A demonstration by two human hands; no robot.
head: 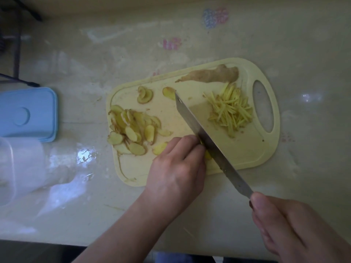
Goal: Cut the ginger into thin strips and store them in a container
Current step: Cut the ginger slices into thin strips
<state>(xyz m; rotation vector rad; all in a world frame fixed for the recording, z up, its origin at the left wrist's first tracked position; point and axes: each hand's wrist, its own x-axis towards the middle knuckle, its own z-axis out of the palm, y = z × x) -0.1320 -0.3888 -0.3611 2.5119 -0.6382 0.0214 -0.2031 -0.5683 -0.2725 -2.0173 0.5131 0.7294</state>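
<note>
- Roughly half the cutting was done: we had a strip pile (230, 111) at the cutting board's (247, 154) handle end.
- Our left hand (176, 168) pressed curled fingers onto slices beside the knife (207, 141); our right hand (296, 224) gripped its handle.
- Remaining: a slice pile (131, 130) and uncut ginger (214, 74) on the board; the container (17, 166), off the board, unfilled.

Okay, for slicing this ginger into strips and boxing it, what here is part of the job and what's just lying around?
In use: knife, cutting board, ginger slices, ginger strips, whole ginger piece, clear container, blue lid.

Lying about: dark metal rack at the table's far left edge.
</note>
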